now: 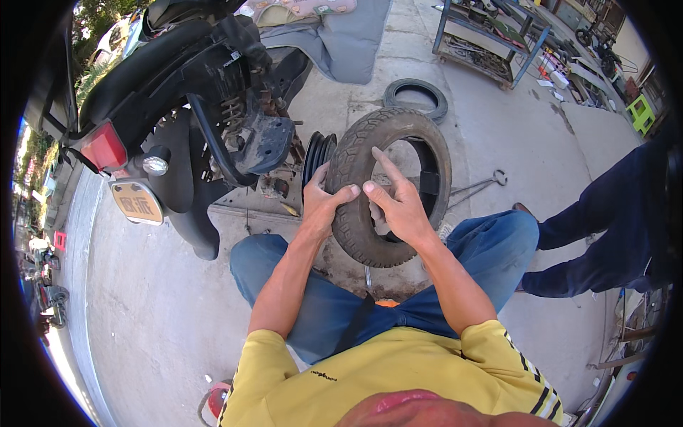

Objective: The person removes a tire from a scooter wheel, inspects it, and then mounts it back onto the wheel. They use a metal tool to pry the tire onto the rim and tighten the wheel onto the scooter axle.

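Observation:
A worn black tire (348,153) with a knobby tread stands upright, slightly tilted, between my knees. My left hand (325,203) is closed on its left side, thumb over the tread and the other fingers partly hidden. At the inner edge of the tire, my right hand (402,206) has its thumb on the sidewall and its index finger stretched up along the rim of the opening. Its remaining fingers curl inside the opening, partly out of sight. Just behind my left hand stands a black wheel rim (313,158).
A black motorbike (213,92) with its rear wheel off stands at left. Beyond my tire lies another tire (416,98). A long metal tool (480,186) is on the floor to the right, near a standing person's dark trousers (597,220). A tool cart (491,39) is farther back.

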`<action>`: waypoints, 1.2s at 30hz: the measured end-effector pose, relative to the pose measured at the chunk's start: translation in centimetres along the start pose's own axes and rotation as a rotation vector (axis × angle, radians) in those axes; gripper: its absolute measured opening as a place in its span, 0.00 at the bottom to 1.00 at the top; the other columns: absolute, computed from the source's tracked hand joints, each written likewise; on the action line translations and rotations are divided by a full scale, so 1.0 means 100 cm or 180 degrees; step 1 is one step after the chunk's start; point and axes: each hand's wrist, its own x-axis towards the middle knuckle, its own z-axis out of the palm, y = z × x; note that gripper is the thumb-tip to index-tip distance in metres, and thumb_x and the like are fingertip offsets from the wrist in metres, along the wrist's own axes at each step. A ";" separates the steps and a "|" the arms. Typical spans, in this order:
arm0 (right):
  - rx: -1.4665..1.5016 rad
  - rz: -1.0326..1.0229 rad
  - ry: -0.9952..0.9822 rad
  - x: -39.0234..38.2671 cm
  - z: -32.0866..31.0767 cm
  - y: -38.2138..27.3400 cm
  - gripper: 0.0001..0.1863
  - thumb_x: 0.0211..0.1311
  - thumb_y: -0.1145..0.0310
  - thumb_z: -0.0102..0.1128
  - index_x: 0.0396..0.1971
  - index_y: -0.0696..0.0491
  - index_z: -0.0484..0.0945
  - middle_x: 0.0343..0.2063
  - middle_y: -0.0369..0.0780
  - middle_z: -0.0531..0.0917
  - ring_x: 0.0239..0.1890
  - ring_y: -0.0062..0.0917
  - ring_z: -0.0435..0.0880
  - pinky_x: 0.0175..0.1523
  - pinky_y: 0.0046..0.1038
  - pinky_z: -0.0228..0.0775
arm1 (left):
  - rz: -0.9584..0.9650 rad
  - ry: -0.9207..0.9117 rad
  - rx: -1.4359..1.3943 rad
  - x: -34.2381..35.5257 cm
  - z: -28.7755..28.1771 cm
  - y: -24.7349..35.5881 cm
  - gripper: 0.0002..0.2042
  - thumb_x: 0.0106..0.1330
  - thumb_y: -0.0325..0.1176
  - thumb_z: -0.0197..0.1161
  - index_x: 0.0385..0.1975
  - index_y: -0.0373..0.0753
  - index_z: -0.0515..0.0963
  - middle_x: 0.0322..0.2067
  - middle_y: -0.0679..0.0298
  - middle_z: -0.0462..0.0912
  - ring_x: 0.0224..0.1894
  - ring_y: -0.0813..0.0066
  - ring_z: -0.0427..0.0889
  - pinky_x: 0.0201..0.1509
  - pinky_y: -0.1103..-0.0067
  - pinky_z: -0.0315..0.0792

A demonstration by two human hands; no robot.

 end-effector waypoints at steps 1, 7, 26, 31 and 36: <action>-0.0218 0.0249 -0.0136 0.002 -0.002 -0.005 0.39 0.75 0.60 0.61 0.79 0.56 0.58 0.16 0.31 0.76 0.21 0.13 0.73 0.29 0.21 0.65 | -0.0004 0.0023 -0.0028 0.002 0.001 -0.004 0.43 0.52 0.29 0.79 0.68 0.23 0.66 0.58 0.50 0.80 0.58 0.63 0.81 0.64 0.70 0.76; -0.0318 -0.0046 -0.0194 0.014 -0.001 0.008 0.37 0.73 0.64 0.61 0.78 0.55 0.61 0.18 0.32 0.77 0.22 0.14 0.72 0.31 0.23 0.66 | -0.0268 0.0012 -0.0352 -0.005 0.000 -0.004 0.43 0.52 0.29 0.79 0.68 0.22 0.65 0.57 0.49 0.80 0.56 0.64 0.82 0.62 0.71 0.77; -0.1313 -0.0751 0.0301 0.013 0.000 0.038 0.27 0.74 0.67 0.57 0.72 0.47 0.72 0.20 0.49 0.80 0.20 0.38 0.79 0.34 0.36 0.72 | -0.0176 0.0046 -0.0312 -0.003 -0.004 -0.013 0.45 0.51 0.29 0.79 0.70 0.21 0.63 0.57 0.48 0.81 0.55 0.62 0.83 0.60 0.69 0.79; -0.1918 -0.1404 0.0303 0.032 -0.012 0.032 0.22 0.73 0.69 0.58 0.65 0.48 0.78 0.23 0.50 0.83 0.24 0.43 0.84 0.33 0.41 0.74 | -0.0121 0.0023 -0.0247 -0.006 -0.004 -0.012 0.43 0.51 0.28 0.78 0.68 0.23 0.66 0.56 0.50 0.81 0.54 0.62 0.84 0.60 0.69 0.79; -0.2629 -0.1883 0.0894 0.077 -0.075 0.039 0.17 0.72 0.70 0.57 0.58 0.49 0.82 0.34 0.50 0.88 0.37 0.48 0.88 0.40 0.46 0.77 | -0.0129 0.0082 -0.0324 -0.005 -0.003 -0.010 0.41 0.50 0.29 0.78 0.67 0.26 0.68 0.55 0.51 0.82 0.54 0.63 0.84 0.60 0.69 0.79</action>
